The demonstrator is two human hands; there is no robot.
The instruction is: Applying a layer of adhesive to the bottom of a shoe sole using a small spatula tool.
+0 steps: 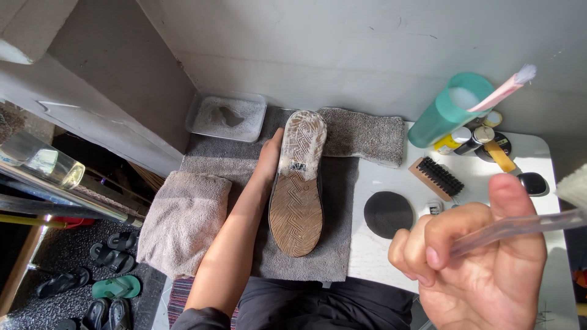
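A shoe (pixel 298 183) lies sole up on a grey towel (pixel 333 244) in the middle. Its brown sole is covered with white foam at the toe end. My left hand (pixel 268 160) grips the shoe's left side and holds it steady. My right hand (pixel 483 256) is raised close to the camera at lower right, closed on the clear handle of a brush (pixel 538 220) whose white bristles show at the right edge.
A clear tray of foamy water (pixel 227 115) sits at the back left. A folded beige towel (pixel 183 220) lies left. On the white table (pixel 391 260): a teal cup with a pink brush (pixel 449 110), a wooden brush (pixel 436 177), a round black pad (pixel 388 214), bottles (pixel 465 140). Sandals (pixel 104 269) lie on the floor.
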